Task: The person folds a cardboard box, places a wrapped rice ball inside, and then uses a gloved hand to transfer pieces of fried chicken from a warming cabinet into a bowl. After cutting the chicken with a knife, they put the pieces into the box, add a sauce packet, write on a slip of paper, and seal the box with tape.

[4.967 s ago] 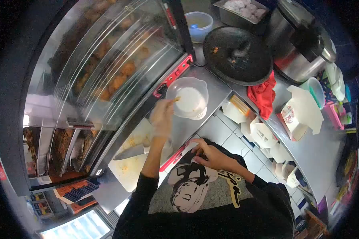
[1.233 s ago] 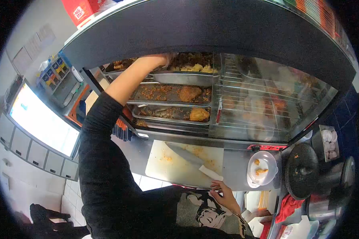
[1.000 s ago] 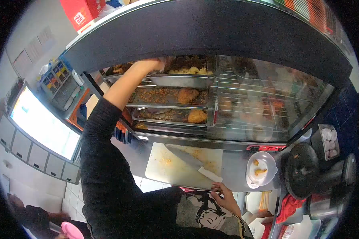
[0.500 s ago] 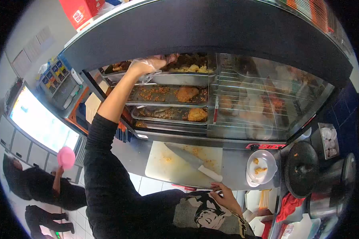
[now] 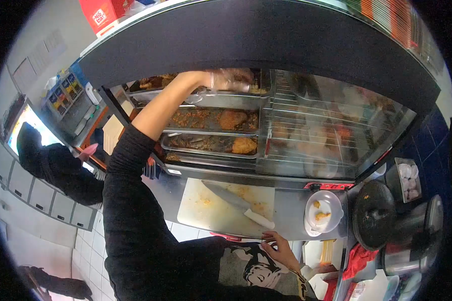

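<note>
My left hand [image 5: 231, 80], in a clear plastic glove, reaches into the upper metal food tray [image 5: 236, 100] of the heated display cabinet. It is smeared by motion and its fingers are partly hidden by the cabinet's dark top edge. My right hand [image 5: 280, 249] is bare and hangs at the counter's front edge, its fingers loosely apart and holding nothing. Close to its fingertips lies a knife [image 5: 258, 219] with a white handle, on a stained white cutting board [image 5: 193, 213]. The trays below hold crumbs and breaded pieces, such as a breaded cutlet [image 5: 232, 119] and a golden piece [image 5: 244, 145].
Right of the board stands a clear plastic bowl [image 5: 338, 206] with food scraps. Beyond are a dark round lid [image 5: 372, 215], a steel pot [image 5: 412, 243] and a red cloth [image 5: 359, 261]. A glass panel [image 5: 331, 130] covers the cabinet's right half. At left, a co-worker [image 5: 60, 168] holds something pink.
My gloved left hand has moved right along the upper tray. My right hand stays by the counter edge. The co-worker at left has shifted, and the pink item is lower and seen more edge-on.
</note>
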Demonstrator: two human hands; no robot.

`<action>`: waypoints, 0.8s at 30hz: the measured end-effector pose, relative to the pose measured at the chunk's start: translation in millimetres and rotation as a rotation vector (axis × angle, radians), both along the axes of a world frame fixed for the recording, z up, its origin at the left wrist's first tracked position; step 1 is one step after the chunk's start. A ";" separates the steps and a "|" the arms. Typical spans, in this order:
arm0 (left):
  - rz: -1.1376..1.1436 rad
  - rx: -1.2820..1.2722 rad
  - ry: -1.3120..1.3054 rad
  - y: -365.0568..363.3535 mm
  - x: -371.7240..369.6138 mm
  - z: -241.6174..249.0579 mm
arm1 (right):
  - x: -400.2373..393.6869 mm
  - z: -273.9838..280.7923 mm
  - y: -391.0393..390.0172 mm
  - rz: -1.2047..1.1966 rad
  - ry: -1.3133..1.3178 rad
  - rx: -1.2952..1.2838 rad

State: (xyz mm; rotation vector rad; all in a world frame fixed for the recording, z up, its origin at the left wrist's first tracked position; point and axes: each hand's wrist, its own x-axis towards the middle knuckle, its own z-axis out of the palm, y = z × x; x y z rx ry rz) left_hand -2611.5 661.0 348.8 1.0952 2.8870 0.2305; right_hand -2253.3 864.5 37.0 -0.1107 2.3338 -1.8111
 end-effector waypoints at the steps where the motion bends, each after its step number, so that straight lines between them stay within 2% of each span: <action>1: -0.078 -0.015 -0.023 1.0 -12.5 -5.0 | 0.8 -0.3 0.2 -0.008 -0.011 0.010; 4: -0.258 -0.067 -0.092 5.0 -49.6 -12.1 | 3.2 -1.4 0.8 -0.022 -0.041 0.024; 13: -0.145 -0.075 -0.077 7.6 -40.0 -7.6 | 2.9 -1.0 -1.2 -0.026 0.040 -0.004; 24: 0.063 -0.064 0.073 -34.5 -38.1 -3.0 | 7.0 -5.6 -1.2 -0.072 0.015 0.021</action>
